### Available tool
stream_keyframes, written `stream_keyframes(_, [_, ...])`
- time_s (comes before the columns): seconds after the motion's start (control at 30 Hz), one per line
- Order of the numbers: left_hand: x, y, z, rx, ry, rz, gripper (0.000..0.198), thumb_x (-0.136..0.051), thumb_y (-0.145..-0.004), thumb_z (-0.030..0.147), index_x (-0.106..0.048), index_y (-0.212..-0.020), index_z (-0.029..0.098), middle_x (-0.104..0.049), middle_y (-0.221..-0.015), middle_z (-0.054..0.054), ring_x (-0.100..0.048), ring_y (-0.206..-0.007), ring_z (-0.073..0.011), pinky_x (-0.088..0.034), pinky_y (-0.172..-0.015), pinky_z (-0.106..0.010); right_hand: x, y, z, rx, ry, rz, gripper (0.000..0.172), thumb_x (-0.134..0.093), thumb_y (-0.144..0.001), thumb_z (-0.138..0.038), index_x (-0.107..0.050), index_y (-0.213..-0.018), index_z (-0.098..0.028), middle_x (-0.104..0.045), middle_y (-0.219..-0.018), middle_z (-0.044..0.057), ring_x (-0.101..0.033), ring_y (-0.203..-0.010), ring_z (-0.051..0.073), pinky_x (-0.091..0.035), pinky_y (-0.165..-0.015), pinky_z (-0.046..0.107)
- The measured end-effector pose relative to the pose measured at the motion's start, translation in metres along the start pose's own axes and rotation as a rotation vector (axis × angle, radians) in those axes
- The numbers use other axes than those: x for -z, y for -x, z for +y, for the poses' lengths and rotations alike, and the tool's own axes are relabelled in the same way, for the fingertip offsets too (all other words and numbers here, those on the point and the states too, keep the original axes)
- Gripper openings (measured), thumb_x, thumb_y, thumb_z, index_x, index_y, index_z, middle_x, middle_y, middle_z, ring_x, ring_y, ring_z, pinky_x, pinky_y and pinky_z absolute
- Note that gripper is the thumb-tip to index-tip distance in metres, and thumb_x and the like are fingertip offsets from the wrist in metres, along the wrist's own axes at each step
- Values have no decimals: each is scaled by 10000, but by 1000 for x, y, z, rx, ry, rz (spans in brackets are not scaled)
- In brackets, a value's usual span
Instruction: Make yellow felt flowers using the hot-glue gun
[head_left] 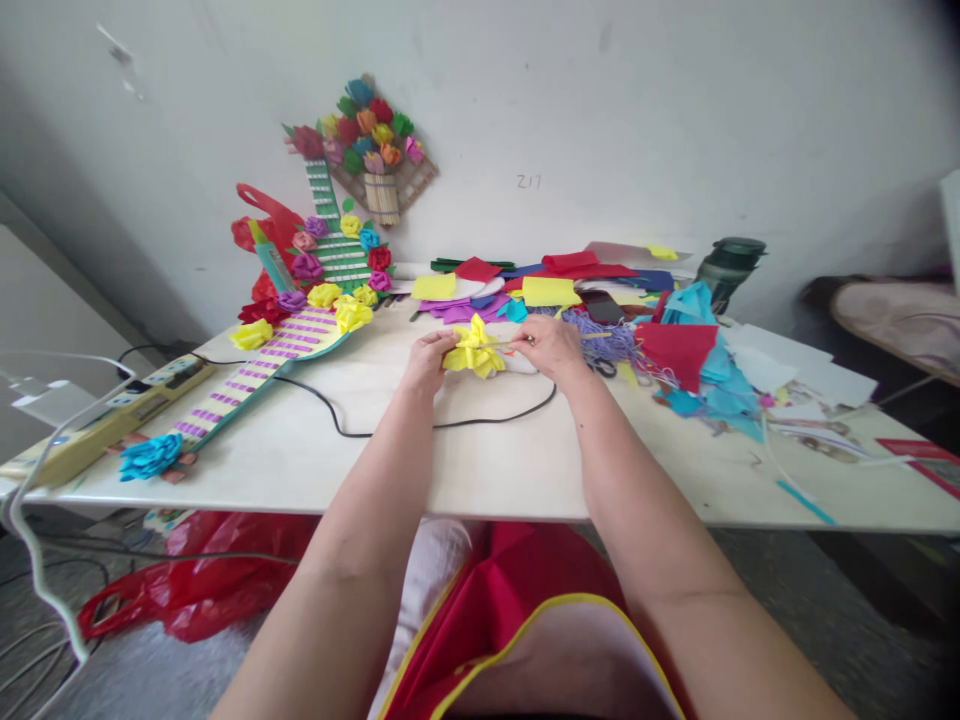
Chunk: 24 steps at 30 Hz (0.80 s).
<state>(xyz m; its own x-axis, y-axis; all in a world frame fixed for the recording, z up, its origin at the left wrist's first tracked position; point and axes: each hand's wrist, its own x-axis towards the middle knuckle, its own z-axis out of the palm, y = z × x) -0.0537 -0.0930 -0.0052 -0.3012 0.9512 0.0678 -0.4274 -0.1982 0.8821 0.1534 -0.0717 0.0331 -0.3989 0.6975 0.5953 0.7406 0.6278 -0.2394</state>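
Observation:
A yellow paper flower (475, 350) with ruffled petals is held above the table in front of me. My left hand (429, 362) pinches its left edge. Between the fingers of my right hand (553, 346) is a thin wooden stick (598, 335); one end reaches to the flower and the other sticks out to the right. Whether the stick's tip touches the petals, I cannot tell. Below the hands a black cable (480, 422) curves across the table.
On the left stands a flower-decorated guitar shape (255, 375) beside a power strip (150, 395). Coloured paper (551, 291), purple shredded strands (619, 345), a phone (602, 307) and a dark bottle (729, 268) lie or stand behind and right. White table (510, 480) edge is near me.

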Motion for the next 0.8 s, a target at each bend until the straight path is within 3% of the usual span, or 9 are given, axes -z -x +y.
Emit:
stream_keyframes(0.47, [-1,0,0,-21,19,14,228,-830,-527,191,-636,-639,146,-623,-565,4,-571,-504,-114,-416,-511,-231,4,2,-3,4,24,-77,158,-633,-862,-263,-771,-793,-229,-748,-922,37,-623,-820,186,-337,-631,291])
stream_keyframes(0.8, [0,-2,-2,-22,43,15,193,-797,-506,184,-647,-619,143,-631,-561,-8,-568,-513,-118,-421,-515,-231,1,1,-4,-63,-23,-73,74,-680,-806,-215,-744,-769,-215,-733,-900,29,-615,-808,190,-373,-678,293])
